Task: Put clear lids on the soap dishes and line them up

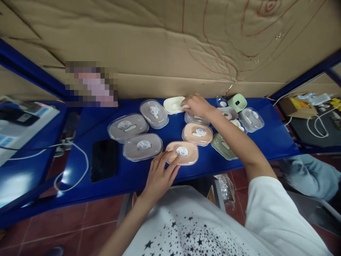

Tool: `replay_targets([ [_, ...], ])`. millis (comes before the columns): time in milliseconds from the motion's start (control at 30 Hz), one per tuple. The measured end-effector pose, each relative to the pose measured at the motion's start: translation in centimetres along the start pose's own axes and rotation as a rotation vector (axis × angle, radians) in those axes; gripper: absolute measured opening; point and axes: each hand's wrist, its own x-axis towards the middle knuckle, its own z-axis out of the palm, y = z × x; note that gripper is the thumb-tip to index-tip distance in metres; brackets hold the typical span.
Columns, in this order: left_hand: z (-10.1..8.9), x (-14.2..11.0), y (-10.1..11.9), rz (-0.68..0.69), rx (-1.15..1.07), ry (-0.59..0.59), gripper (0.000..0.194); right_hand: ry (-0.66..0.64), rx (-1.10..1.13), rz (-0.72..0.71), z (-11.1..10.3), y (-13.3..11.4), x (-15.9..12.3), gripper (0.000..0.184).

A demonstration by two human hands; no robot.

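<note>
My right hand (197, 106) reaches to the back of the shelf, its fingers closed on the right end of a cream oval dish (172, 105). My left hand (162, 170) lies with fingers stretched out at the left edge of a peach oval box (188, 153) with a clear lid and round label. Just behind that one is a second peach box (192, 134). A grey lidded box (190, 118) is partly hidden under my right hand. To the left stand grey lidded boxes: one (153, 113) at the back, another (128, 127) and a third (142, 147) nearer me.
My right forearm passes over a green scalloped dish (223, 146) and other dishes. A green cup-like piece (238, 103) and a clear-lidded box (251, 120) stand at the right. A black phone (103, 160) and a white cable (87, 167) lie left. Cardboard (149, 46) walls the back.
</note>
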Motion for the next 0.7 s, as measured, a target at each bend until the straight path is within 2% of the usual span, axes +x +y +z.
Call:
replay_targets([
  [67, -0.1, -0.1, 0.2, -0.006, 0.020, 0.007, 0.051, -0.112, -0.066, -0.022, 1.4, 0.0, 4.0, 0.020],
  [133, -0.3, -0.4, 0.3, -0.017, 0.035, 0.017, 0.052, -0.169, -0.105, -0.040, 2.4, -0.7, 6.2, 0.014],
  [200, -0.6, -0.7, 0.4, -0.020, 0.049, 0.030, 0.053, -0.163, -0.130, -0.065, 2.4, -1.5, 6.6, 0.010],
  [267, -0.7, -0.8, 0.3, -0.013, 0.061, 0.045, 0.052, -0.086, -0.144, -0.102, 1.2, -2.4, 5.1, 0.013],
  [367, -0.5, -0.5, 0.2, -0.009, 0.071, 0.053, 0.048, 0.115, -0.073, -0.120, -1.5, -4.6, -0.7, 0.023],
  [467, 0.2, 0.9, 0.0, -0.042, 0.080, 0.045, 0.046, 0.267, 0.025, -0.007, -3.0, -8.2, -9.4, 0.029],
  [533, 0.8, 2.2, -0.2, -0.069, 0.068, 0.040, 0.048, 0.344, 0.090, 0.032, -2.2, -11.0, -15.1, 0.027],
  [600, 1.0, 3.3, -0.3, -0.089, 0.010, 0.033, 0.054, 0.386, 0.145, 0.033, -0.3, -13.7, -19.7, 0.038],
  [700, 0.3, 3.6, -0.4, -0.138, -0.142, 0.053, 0.064, 0.392, 0.165, 0.088, 3.0, -16.2, -23.2, 0.050],
])
